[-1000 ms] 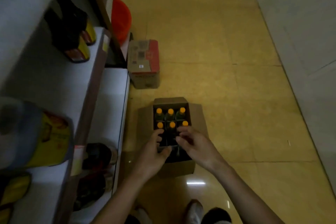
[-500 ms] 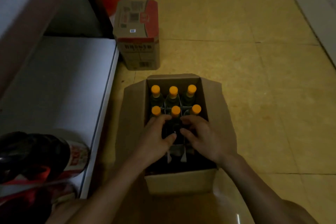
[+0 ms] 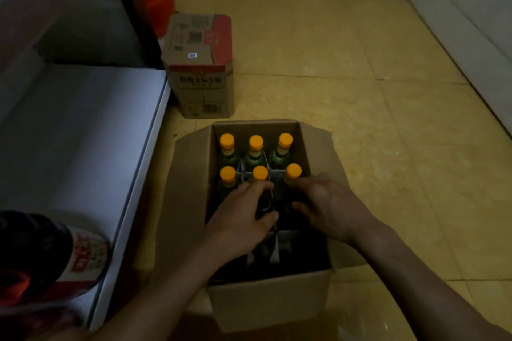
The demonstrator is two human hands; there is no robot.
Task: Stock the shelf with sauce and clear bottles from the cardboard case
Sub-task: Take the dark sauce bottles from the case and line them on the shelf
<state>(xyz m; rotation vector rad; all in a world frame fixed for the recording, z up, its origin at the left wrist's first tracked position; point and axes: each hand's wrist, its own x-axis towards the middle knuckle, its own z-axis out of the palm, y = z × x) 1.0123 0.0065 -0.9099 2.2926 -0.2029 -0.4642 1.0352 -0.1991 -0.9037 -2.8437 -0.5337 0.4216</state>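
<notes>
In the open brown cardboard case (image 3: 266,304), the left hand (image 3: 241,224) grips a dark bottle (image 3: 263,204); the right hand (image 3: 329,207) curls beside orange-capped green bottles (image 3: 255,153).

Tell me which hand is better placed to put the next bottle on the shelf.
Probably the left hand: it curls round the dark bottle top, and the white shelf lies on its side of the cardboard case. What the right hand holds is unclear.
</notes>
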